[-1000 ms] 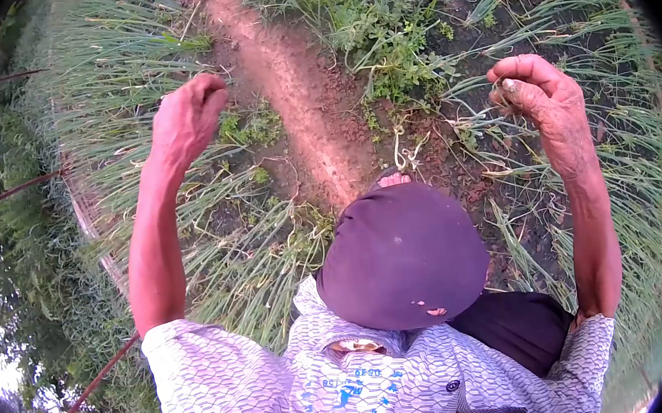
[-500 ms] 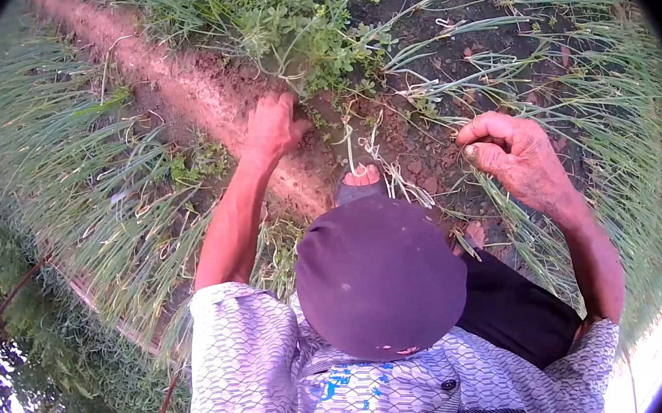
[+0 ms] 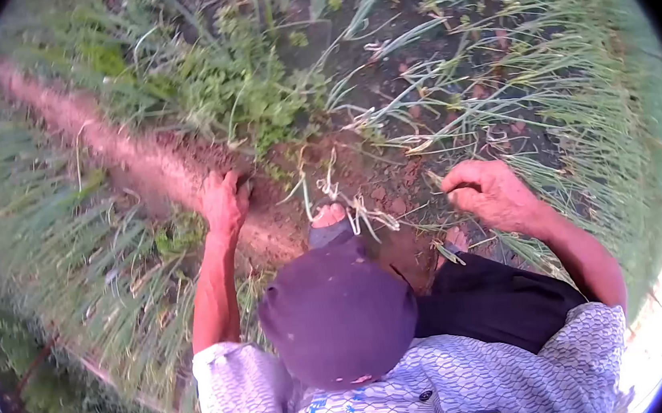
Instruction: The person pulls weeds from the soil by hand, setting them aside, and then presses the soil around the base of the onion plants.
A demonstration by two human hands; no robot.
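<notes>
My left hand (image 3: 225, 202) rests palm down on the reddish soil ridge (image 3: 142, 174), its fingertips at the base of a clump of leafy weeds (image 3: 247, 94). To the right, my right hand (image 3: 487, 194) is curled into a loose fist just above the soil, beside thin green onion-like stalks (image 3: 449, 105); whether it holds anything is unclear. Pale uprooted stems (image 3: 355, 208) lie between the hands, by a bare toe (image 3: 330, 214). A dark cap (image 3: 334, 311) and patterned shirt (image 3: 479, 384) fill the bottom.
Rows of long, thin green leaves (image 3: 89, 280) spread left and right of the bare dirt strip. Dark, crumbly soil (image 3: 379, 48) shows between the plants at the top. Dark trousers (image 3: 494, 302) cover a bent knee on the right.
Both hands have dropped lower and closer to the ground. The left hand moved from the weed clump down onto the soil ridge. The view tilted, shifting the path leftwards.
</notes>
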